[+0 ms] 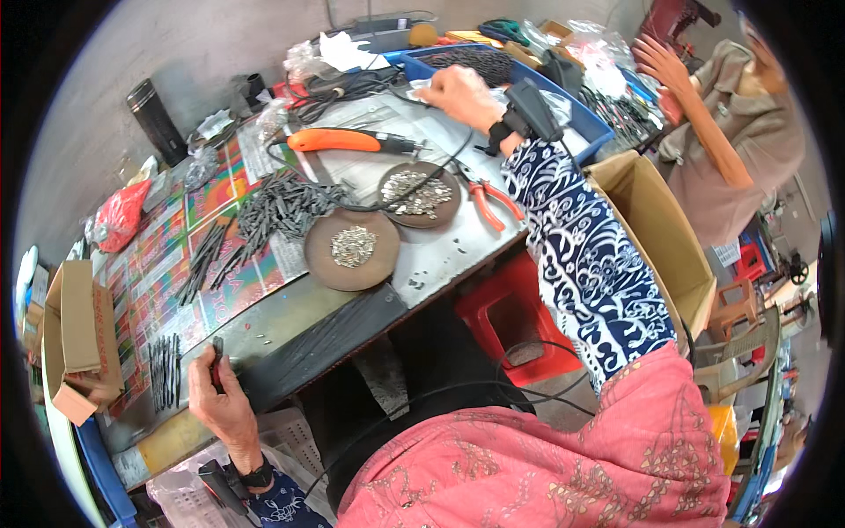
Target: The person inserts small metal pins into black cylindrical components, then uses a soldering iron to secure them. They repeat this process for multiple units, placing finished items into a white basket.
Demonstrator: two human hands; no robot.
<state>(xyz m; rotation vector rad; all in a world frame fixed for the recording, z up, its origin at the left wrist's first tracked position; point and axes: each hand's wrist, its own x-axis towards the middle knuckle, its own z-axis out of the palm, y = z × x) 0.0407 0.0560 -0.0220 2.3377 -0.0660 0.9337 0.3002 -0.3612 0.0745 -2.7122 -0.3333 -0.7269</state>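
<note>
At the near left table edge, my left hand point(224, 405) is closed around a small black-and-red piece point(217, 352) whose exact kind I cannot make out. Beside it lies a row of thin black strips point(164, 371). My right hand point(466, 95) is stretched to the far side, over the near rim of a blue tray point(598, 139), fingers curled together; whatever they hold is hidden. Dark chain-like pieces point(475, 63) fill part of that tray. Two round brown dishes hold small shiny metal parts: silver-gold bits point(353, 246) in the nearer, flat silver bits point(417, 194) in the farther.
An orange-handled corded tool point(339, 140) and red-handled pliers point(489, 204) lie near a pile of black plastic pieces point(282, 209). Cardboard boxes point(84, 330) flank the table. A red stool point(510, 317) stands below; another person point(735, 141) is at the right. Black cables hang across my lap.
</note>
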